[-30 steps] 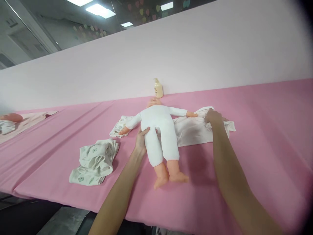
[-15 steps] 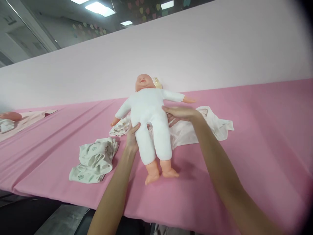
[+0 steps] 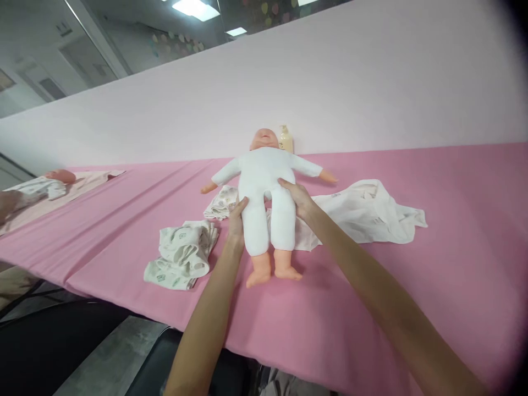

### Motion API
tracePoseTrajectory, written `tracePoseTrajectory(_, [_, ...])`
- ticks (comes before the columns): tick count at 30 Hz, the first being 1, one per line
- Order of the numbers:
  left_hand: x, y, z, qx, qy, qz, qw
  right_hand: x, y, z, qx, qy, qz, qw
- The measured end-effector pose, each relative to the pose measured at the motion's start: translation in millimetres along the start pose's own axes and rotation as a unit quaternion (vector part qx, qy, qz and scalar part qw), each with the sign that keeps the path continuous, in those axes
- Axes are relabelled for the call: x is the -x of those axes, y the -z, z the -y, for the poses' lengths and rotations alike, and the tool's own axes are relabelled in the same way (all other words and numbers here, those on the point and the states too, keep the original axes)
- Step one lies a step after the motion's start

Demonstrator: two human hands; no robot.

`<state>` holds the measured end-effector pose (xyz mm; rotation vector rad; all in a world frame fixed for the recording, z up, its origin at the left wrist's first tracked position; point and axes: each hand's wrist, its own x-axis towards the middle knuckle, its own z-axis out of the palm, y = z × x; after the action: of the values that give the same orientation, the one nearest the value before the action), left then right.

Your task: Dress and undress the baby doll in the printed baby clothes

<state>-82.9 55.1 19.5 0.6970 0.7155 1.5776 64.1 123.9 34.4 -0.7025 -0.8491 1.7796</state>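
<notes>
Between my two hands is a baby doll (image 3: 266,173) with a white cloth body, arms spread and feet toward me. My left hand (image 3: 236,220) grips its side at the hip and thigh, thumb on top. On the other side, my right hand (image 3: 297,198) holds the doll's hip with the thumb over the front. Both hands' other fingers are partly hidden. Under and beside the doll lies a crumpled white garment (image 3: 367,212). Left of my forearm sits a folded printed cloth (image 3: 181,256), with a smaller folded cloth (image 3: 221,202) behind my left hand.
A pump bottle (image 3: 285,139) stands by the wall behind the doll's head. At far left another doll (image 3: 61,176) lies on a pale pink cloth (image 3: 93,181), a person's hand (image 3: 9,204) beside it. Pink fabric (image 3: 454,231) covers the table; black chairs (image 3: 61,341) stand along its front edge.
My right hand has closed from flat fingers to a grip on the doll's hip. The doll now sits straighter between my hands. The view has shifted left, showing more of the other doll.
</notes>
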Motion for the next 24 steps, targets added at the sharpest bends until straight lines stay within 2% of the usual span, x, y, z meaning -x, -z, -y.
tracePoseTrajectory(6, [-9.0, 18.0, 3.1, -0.094, -0.058, 0.007, 0.994, -27.4, 8.3, -15.7, -0.019, 0.025, -0.082, 0.996])
tracePoseTrajectory(12, [-10.2, 32.5, 4.8, -0.135, -0.096, -0.022, 0.986, -57.6, 11.5, -26.3, -0.026, -0.025, -0.072, 0.997])
tracePoseTrajectory(16, [-17.1, 41.5, 5.0, -0.158, -0.107, -0.018, 0.981, -74.4, 11.7, -31.3, -0.036, -0.035, -0.093, 0.994])
tracePoseTrajectory(19, [-20.4, 46.2, 4.3, -0.166, -0.097, -0.014, 0.981, -85.3, 11.6, -35.1, -0.035, -0.028, -0.113, 0.993])
tracePoseTrajectory(24, [-17.7, 45.4, 4.5, -0.126, -0.054, -0.036, 0.99, -95.8, 13.8, -40.3, -0.044, -0.047, -0.103, 0.993])
